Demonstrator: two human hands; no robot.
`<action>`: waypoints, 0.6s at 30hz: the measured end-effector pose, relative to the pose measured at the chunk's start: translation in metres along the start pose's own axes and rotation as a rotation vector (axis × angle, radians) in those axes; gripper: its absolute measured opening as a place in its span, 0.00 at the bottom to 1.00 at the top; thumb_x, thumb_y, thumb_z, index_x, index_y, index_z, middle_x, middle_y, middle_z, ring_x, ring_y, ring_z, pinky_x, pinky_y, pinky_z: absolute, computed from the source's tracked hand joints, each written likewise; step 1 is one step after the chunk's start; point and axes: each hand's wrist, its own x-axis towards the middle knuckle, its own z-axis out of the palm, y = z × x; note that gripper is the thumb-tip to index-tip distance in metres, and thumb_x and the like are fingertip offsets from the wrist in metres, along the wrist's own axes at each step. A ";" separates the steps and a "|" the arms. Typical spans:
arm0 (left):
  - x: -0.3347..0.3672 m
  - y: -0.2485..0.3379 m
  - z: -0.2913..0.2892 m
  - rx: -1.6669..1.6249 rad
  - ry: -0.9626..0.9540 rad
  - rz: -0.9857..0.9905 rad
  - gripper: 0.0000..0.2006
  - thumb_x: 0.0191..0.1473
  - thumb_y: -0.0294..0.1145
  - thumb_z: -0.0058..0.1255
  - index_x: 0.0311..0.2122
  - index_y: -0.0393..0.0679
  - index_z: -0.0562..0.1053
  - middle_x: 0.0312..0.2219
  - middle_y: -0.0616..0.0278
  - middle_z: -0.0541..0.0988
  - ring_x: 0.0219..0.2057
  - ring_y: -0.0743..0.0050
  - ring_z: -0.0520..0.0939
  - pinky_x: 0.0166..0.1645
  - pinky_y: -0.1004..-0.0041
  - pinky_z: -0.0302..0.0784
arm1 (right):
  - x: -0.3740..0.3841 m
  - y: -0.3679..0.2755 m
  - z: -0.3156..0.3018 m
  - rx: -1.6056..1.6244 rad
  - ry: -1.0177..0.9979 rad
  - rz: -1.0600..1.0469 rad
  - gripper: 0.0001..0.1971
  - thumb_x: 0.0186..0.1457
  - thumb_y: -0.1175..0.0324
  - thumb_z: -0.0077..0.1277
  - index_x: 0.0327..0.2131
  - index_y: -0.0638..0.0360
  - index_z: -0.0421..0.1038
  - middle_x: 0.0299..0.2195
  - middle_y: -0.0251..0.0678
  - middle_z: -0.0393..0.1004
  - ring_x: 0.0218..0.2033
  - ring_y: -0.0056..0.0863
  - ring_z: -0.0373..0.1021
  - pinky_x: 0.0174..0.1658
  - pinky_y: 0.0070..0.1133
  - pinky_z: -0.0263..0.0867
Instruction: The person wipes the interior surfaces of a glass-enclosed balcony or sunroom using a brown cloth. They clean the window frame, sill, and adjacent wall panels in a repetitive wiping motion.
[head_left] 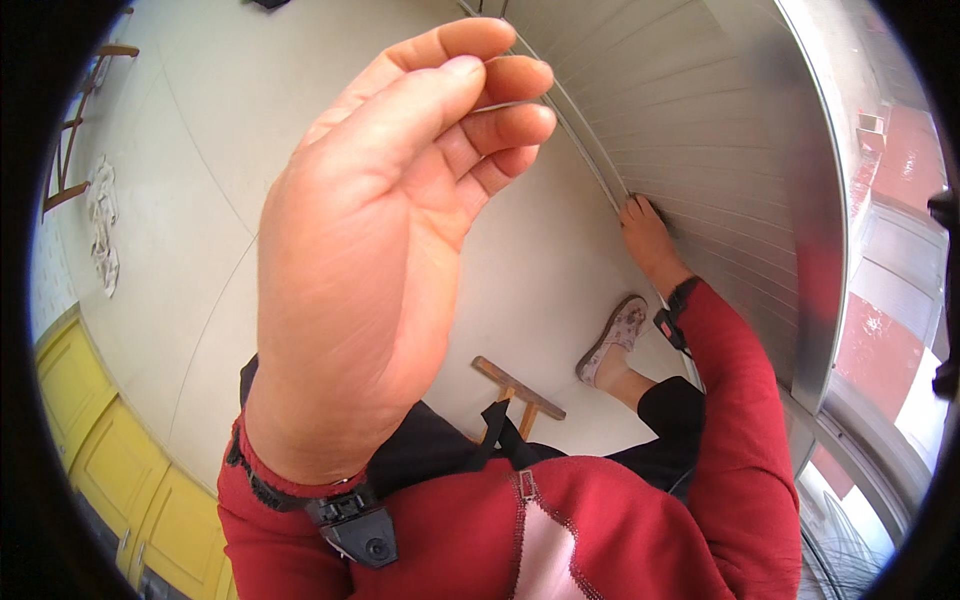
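Observation:
My left hand (370, 230) is raised close in front, filling the middle of the view. Its fingers curl and the thumb tip presses against the index and middle fingers. A fine pale line shows by the fingers, too thin to name. Low on the right, my right hand (652, 245) reaches to the foot of a grey ribbed panel (715, 170). Its fingers are bent together at the panel's lower edge strip (590, 150). A small dark spot shows at the fingertips; what they hold, if anything, is hidden. Both wrists carry dark strapped devices.
A wooden piece with legs (518, 388) stands on the pale floor (210, 150) between my legs, by a patterned shoe (615, 335). Yellow cabinets (130, 470) line the lower left. Crumpled white cloth (103, 225) and a wooden frame (68, 190) are at the far left.

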 end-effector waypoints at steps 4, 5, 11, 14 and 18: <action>0.010 0.002 -0.005 -0.008 0.021 -0.111 0.15 0.68 0.30 0.41 0.55 0.36 0.70 0.45 0.56 0.78 0.44 0.71 0.78 0.57 0.66 0.73 | 0.042 0.017 -0.019 0.052 0.032 -0.011 0.11 0.52 0.66 0.51 0.36 0.58 0.81 0.45 0.34 0.74 0.57 0.36 0.64 0.60 0.32 0.61; 0.012 0.002 -0.004 -0.002 0.018 -0.108 0.15 0.68 0.30 0.41 0.55 0.36 0.70 0.45 0.56 0.78 0.44 0.71 0.78 0.57 0.66 0.73 | 0.077 0.030 -0.035 0.054 0.208 -0.012 0.11 0.52 0.66 0.51 0.35 0.57 0.81 0.45 0.34 0.74 0.56 0.36 0.64 0.58 0.31 0.62; 0.000 -0.006 0.009 0.013 0.030 -0.013 0.15 0.68 0.31 0.41 0.56 0.37 0.69 0.45 0.56 0.78 0.43 0.73 0.78 0.56 0.66 0.73 | 0.211 0.080 -0.085 0.036 0.634 0.017 0.08 0.52 0.68 0.51 0.34 0.53 0.79 0.37 0.30 0.73 0.50 0.32 0.66 0.55 0.27 0.62; 0.002 -0.009 0.008 0.024 0.067 -0.032 0.15 0.68 0.31 0.41 0.56 0.37 0.69 0.46 0.57 0.78 0.43 0.73 0.78 0.56 0.66 0.73 | 0.177 0.054 -0.041 -0.115 0.295 -0.047 0.07 0.54 0.71 0.50 0.34 0.54 0.78 0.38 0.33 0.75 0.50 0.33 0.67 0.57 0.25 0.62; 0.009 -0.008 0.006 0.023 0.033 -0.022 0.15 0.68 0.31 0.41 0.56 0.37 0.70 0.46 0.57 0.78 0.44 0.73 0.77 0.56 0.66 0.72 | 0.042 -0.002 0.032 0.171 -0.039 0.019 0.08 0.57 0.73 0.47 0.33 0.62 0.77 0.38 0.43 0.76 0.53 0.42 0.67 0.63 0.26 0.59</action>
